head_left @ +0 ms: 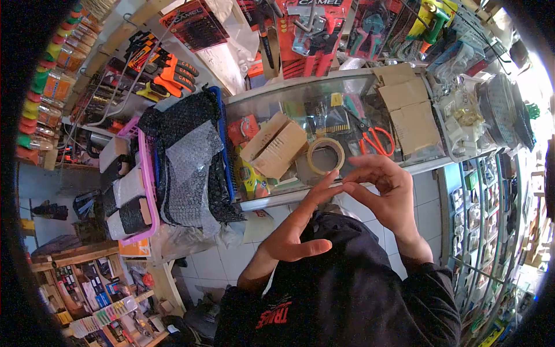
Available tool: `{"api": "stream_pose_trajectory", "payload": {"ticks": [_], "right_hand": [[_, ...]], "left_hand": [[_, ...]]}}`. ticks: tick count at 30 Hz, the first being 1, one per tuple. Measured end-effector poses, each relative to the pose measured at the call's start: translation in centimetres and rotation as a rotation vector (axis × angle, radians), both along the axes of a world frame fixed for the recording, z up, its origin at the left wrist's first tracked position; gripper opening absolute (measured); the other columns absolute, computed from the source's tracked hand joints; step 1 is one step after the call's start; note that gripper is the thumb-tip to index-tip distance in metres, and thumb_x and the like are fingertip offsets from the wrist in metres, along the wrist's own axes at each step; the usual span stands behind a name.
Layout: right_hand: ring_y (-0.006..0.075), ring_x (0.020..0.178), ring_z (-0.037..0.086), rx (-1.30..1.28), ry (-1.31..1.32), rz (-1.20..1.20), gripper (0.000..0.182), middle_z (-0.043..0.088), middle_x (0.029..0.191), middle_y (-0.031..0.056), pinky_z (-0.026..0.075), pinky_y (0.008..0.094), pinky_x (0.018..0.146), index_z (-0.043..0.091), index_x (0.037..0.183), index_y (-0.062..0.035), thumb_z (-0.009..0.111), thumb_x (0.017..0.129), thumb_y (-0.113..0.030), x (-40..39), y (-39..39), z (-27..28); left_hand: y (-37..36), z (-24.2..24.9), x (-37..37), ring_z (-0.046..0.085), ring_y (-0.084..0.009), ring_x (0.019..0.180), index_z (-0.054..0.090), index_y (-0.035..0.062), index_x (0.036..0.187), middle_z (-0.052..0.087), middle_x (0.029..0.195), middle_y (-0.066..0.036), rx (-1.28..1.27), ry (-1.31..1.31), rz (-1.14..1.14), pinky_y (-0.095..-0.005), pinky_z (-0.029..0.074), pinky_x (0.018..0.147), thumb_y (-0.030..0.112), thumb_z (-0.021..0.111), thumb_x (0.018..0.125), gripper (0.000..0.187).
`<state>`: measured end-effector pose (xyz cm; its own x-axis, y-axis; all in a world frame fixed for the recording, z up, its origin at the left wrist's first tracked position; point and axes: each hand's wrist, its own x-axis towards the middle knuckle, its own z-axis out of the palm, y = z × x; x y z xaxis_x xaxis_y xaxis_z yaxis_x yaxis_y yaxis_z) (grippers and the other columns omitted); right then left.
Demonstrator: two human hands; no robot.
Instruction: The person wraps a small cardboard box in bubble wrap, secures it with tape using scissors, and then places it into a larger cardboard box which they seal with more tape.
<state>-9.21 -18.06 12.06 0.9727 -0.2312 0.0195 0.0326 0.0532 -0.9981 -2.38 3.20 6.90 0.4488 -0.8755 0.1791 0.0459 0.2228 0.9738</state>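
Note:
My left hand (300, 225) is stretched out above my lap, its fingers straight and the thumb held apart, with nothing visible in it. My right hand (384, 194) meets it at the fingertips. The right thumb appears to touch the left fingers, while the right index finger is spread away from the thumb and the other fingers are bent. No object shows between the hands. Just beyond them, a roll of tape (311, 157) lies on the glass counter (272, 203). Beside it are orange-handled scissors (377, 142) and a small cardboard box (273, 144).
A flattened cardboard piece (409, 113) lies on the counter's right part. To the left stand a blue crate (224, 139) with bubble wrap (191, 173) and a pink basket (149, 191) of wrapped boxes. Packaged tools (315, 37) hang above; stocked shelves (483, 214) line the right.

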Motion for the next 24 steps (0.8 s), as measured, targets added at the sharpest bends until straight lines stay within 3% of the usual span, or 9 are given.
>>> {"api": "stream_pose_trajectory", "payload": {"ticks": [4,7,8,11,15,19,24], "right_hand": [[0.0150,0.096,0.071,-0.143,-0.020,-0.056,0.026,0.074,0.097,0.0098,0.056,0.0299,0.088,0.062,0.103,0.0000,0.078,0.086,0.012,-0.2,0.1,-0.9],[0.0128,0.093,0.070,-0.069,-0.078,-0.126,0.028,0.074,0.096,0.0088,0.055,0.0287,0.085,0.059,0.099,-0.0024,0.077,0.086,0.013,0.0,0.6,-1.4],[0.0122,0.092,0.069,-0.040,-0.098,-0.153,0.029,0.073,0.096,0.0085,0.054,0.0281,0.085,0.058,0.101,-0.0028,0.077,0.086,0.013,0.0,0.7,-1.4],[0.0112,0.092,0.069,0.076,-0.129,-0.204,0.032,0.073,0.098,0.0075,0.053,0.0271,0.085,0.055,0.109,-0.0036,0.076,0.089,0.010,0.1,0.5,-1.6],[0.0113,0.097,0.068,0.257,-0.042,-0.200,0.035,0.072,0.102,0.0063,0.053,0.0267,0.087,0.053,0.121,-0.0041,0.074,0.094,0.003,1.0,0.4,-3.0],[0.0111,0.097,0.067,0.377,-0.008,-0.139,0.033,0.071,0.104,0.0053,0.052,0.0267,0.088,0.052,0.125,-0.0052,0.070,0.097,0.002,2.4,1.2,-5.8],[0.0125,0.098,0.067,0.421,-0.022,-0.191,0.032,0.072,0.107,0.0064,0.052,0.0279,0.089,0.054,0.126,-0.0044,0.070,0.098,0.000,4.3,1.9,-8.2]], "left_hand": [[0.2,0.2,0.2,0.007,-0.0338,0.162,0.030,0.0019,0.162,0.015,0.173,-0.021,0.071,-0.011,0.030,-0.0500,0.008,0.128,0.052,0.070,0.094,0.093],[0.3,1.4,0.5,0.012,-0.0355,0.161,0.032,0.0010,0.162,0.022,0.171,-0.022,0.174,-0.086,0.153,-0.0492,0.011,0.128,0.042,0.069,0.097,0.085],[0.3,1.7,0.7,0.014,-0.0362,0.161,0.033,0.0005,0.161,0.024,0.170,-0.022,0.212,-0.125,0.206,-0.0490,0.012,0.128,0.039,0.069,0.098,0.082],[0.6,1.5,2.0,0.019,-0.0394,0.159,0.033,-0.0008,0.161,0.032,0.166,-0.024,0.344,-0.606,0.472,-0.0489,0.016,0.127,0.036,0.069,0.099,0.080],[-0.3,1.8,4.8,0.028,-0.0467,0.153,0.034,-0.0016,0.160,0.036,0.162,-0.027,0.538,-1.067,0.724,-0.0564,0.022,0.124,0.038,0.066,0.101,0.078],[-0.4,-1.1,7.5,0.028,-0.0520,0.151,0.038,-0.0005,0.159,0.034,0.160,-0.033,0.897,-1.285,0.712,-0.0616,0.027,0.120,0.040,0.065,0.100,0.077],[0.5,-3.0,8.8,0.027,-0.0544,0.150,0.039,0.0084,0.161,0.030,0.161,-0.034,0.906,-1.264,0.678,-0.0651,0.030,0.116,0.040,0.067,0.098,0.075]]}}
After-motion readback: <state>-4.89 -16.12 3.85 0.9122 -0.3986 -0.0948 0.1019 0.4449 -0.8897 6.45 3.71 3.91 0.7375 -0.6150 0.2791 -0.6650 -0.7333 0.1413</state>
